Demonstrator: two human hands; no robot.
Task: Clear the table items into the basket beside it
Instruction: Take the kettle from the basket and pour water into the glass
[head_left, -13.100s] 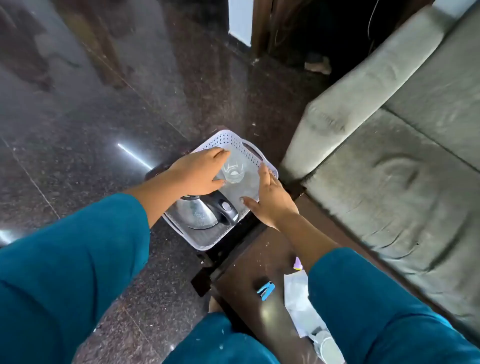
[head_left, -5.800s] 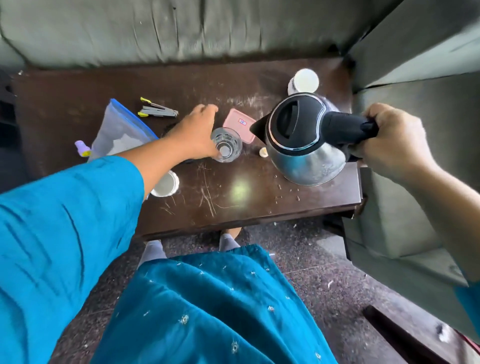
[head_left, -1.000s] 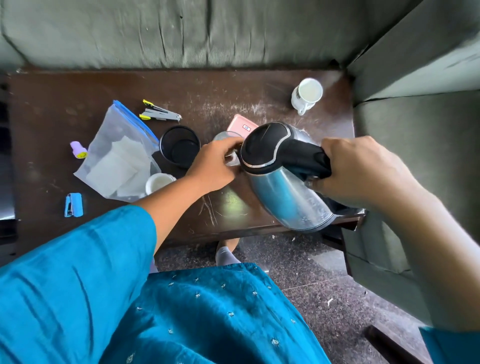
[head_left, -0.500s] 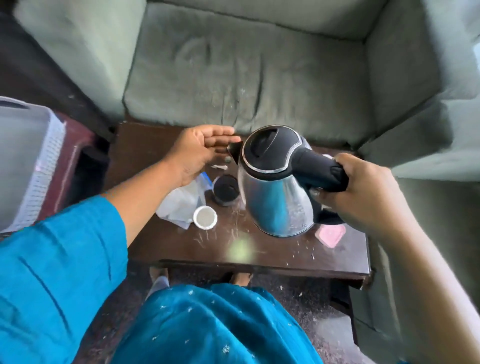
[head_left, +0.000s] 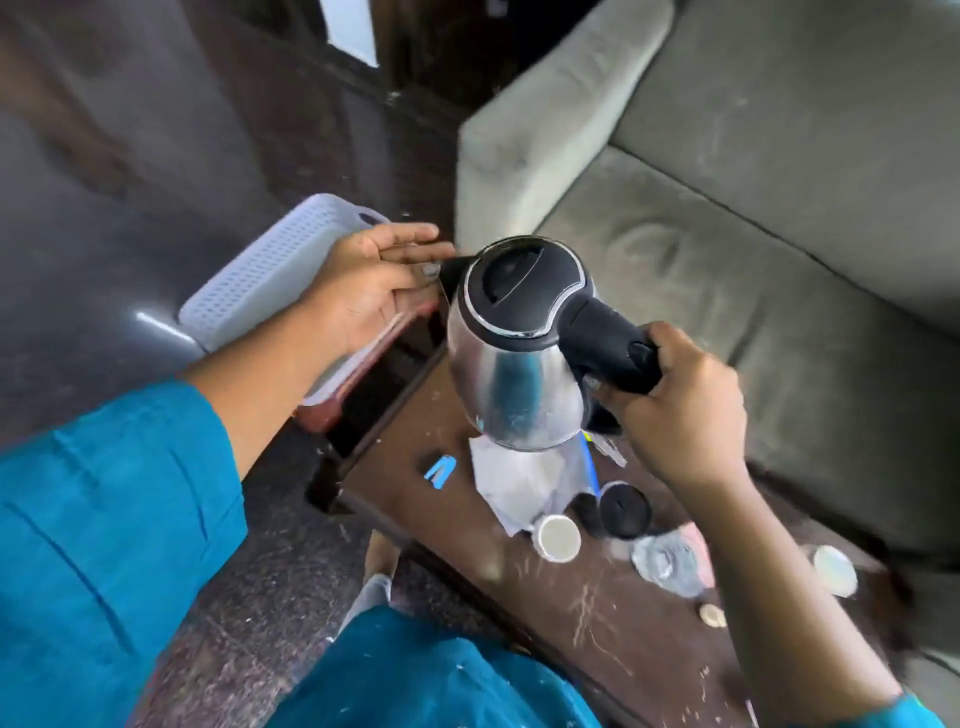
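Kettle (head_left: 514, 358) aloft, bound for the basket (head_left: 270, 275).

Hangs upright over the left end of the counter (head_left: 597, 613), clamped by its black handle in the right hand (head_left: 675, 405), fingers curled tight round it. Points spout-first to the left, handle trailing right, so lies along the line toward the basket just off that end. Faces the left hand (head_left: 369, 291) at the spout side: flat, fingers straight, grasping nothing, touching or not impossible to tell. Below, yet to be cleared: blue stapler (head_left: 440, 471), plastic bag (head_left: 524, 483), white cup (head_left: 557, 538), black cup (head_left: 623, 512), glass (head_left: 667, 561). Likely needs only a short carry leftward.
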